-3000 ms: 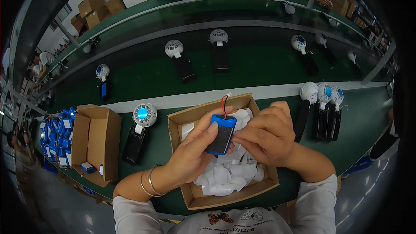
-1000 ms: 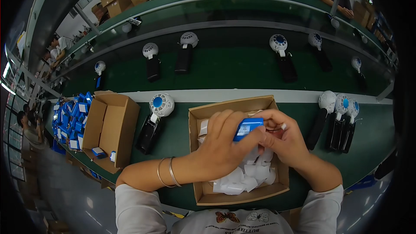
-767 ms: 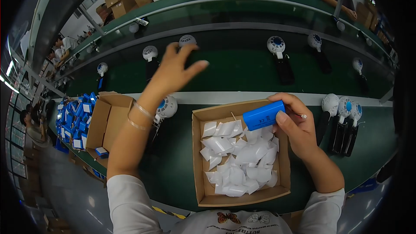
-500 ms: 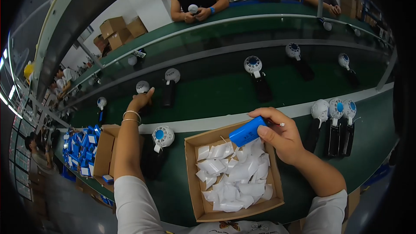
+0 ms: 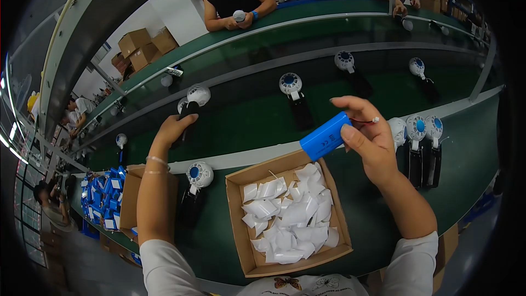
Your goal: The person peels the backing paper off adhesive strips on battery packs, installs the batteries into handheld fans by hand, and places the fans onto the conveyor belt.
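My left hand (image 5: pixel 179 127) reaches over the green conveyor belt, its fingers closed on the black handle of a handheld fan (image 5: pixel 199 95) with a white round head. Another white fan head (image 5: pixel 182 104) shows partly behind that handle. In my right hand (image 5: pixel 368 140) is a blue cylindrical battery pack (image 5: pixel 327 137), pinched between thumb and fingers above the belt's near edge. Its thin wires end in a small white connector (image 5: pixel 376 120). Below it, a shallow cardboard box (image 5: pixel 235 225) holds crumpled white glossy pieces (image 5: pixel 296 214).
Blue battery packs (image 5: pixel 104 200) are heaped at the left beside a cardboard flap (image 5: pixel 131 197). One fan (image 5: pixel 199 175) lies near my left forearm; three stand grouped right (image 5: pixel 417 126). More fans lie along the belt (image 5: pixel 290 84). Co-workers (image 5: pixel 238 0) are across the line.
My left hand has moved slightly right and closed on a fan's handle. My right hand has lifted the battery pack up and to the right. Fans on the belt appear further left.
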A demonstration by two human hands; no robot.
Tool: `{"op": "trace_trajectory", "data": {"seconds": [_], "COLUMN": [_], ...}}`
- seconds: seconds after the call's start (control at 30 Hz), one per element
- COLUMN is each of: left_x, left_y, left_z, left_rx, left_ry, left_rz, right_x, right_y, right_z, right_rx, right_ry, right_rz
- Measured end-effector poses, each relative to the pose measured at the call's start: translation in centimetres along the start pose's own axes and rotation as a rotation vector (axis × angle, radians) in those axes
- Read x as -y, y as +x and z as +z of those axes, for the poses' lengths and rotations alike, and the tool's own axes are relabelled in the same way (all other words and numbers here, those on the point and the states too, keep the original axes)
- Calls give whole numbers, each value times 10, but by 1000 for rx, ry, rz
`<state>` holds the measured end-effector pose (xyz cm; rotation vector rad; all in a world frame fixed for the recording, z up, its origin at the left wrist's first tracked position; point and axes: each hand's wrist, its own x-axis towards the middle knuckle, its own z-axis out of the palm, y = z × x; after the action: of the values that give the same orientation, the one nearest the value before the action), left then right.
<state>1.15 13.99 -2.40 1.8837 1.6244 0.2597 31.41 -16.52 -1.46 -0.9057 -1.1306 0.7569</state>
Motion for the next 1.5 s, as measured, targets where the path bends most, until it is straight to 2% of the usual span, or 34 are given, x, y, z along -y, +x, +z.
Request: {"op": "trace_trajectory", "data": {"seconds": [0.03, 0.1, 0.17, 0.3, 0.33, 0.43, 0.47, 0.53, 0.57, 0.6, 0.67, 0.7, 0.77, 0.8, 0.87, 0.9, 0.97, 1.0, 1.13, 1.17, 1.23, 1.27, 1.33, 1.37, 1.4, 1.47, 1.5], "left_x": [-17, -12, 9, 54, 68, 70, 71, 80, 86, 84, 74, 69, 55, 35, 7, -5, -34, -53, -87, -89, -92, -91, -86, -79, -82, -85, -84], "left_y": [-46, -108, -158, -232, -248, -275, -277, -278, -275, -273, -265, -263, -263, -261, -248, -230, -175, -145, -29, -15, 5, 12, 11, 2, -21, -77, -102], "left_z": [0, 5, 23, 45, 49, 58, 59, 66, 69, 71, 81, 85, 90, 83, 68, 62, 62, 76, 132, 139, 146, 147, 136, 114, 106, 103, 94], "left_rx": [-2, -263, -223, 224, 239, 169, 166, 57, 26, 23, -138, -133, -221, -337, -427, -424, -167, -101, 8, 7, 154, 159, 164, 220, 208, -97, -120], "left_ry": [-32, 255, -31, -547, -520, -390, -387, -123, -178, -177, 321, 318, 386, 633, 649, 520, 134, 4, 356, 343, 241, 241, -327, -512, -519, -908, -911], "left_rz": [59, 370, 513, 351, 305, 427, 419, 388, 295, 289, 227, 241, 300, 477, 605, 670, 708, 595, 261, 281, 145, 158, -25, -70, -77, 99, 91], "right_x": [3, 8, 5, 3, 3, 5, 5, 7, 8, 9, 13, 16, 20, 22, 23, 23, 24, 23, 22, 24, 25, 24, 22, 16, 9, 3, -1], "right_y": [0, 1, 3, 3, 3, 4, 3, 2, 2, 2, 1, 1, -1, -1, 1, 2, 5, 6, 6, 5, 5, 5, 4, 4, 3, -4, -7], "right_z": [-3, -9, -12, -16, -16, -20, -20, -19, -18, -18, -18, -18, -19, -24, -28, -29, -30, -29, -27, -28, -30, -31, -29, -23, -18, -5, 2], "right_rx": [1, -41, -70, -98, -97, -101, -103, -91, -88, -84, -88, -98, -107, -125, -120, -121, -56, -41, -13, -14, -18, -5, 30, 69, 113, 217, 267], "right_ry": [2, -29, -47, -61, -80, -109, -123, -122, -127, -121, -129, -140, -188, -201, -135, -137, -175, -176, -120, -135, -144, -118, -29, 17, 58, 165, 224], "right_rz": [7, -23, -82, -104, -108, -118, -121, -108, -98, -96, -117, -120, -198, -199, -213, -200, -216, -210, -170, -167, -165, -149, -45, -31, -14, 99, 162]}}
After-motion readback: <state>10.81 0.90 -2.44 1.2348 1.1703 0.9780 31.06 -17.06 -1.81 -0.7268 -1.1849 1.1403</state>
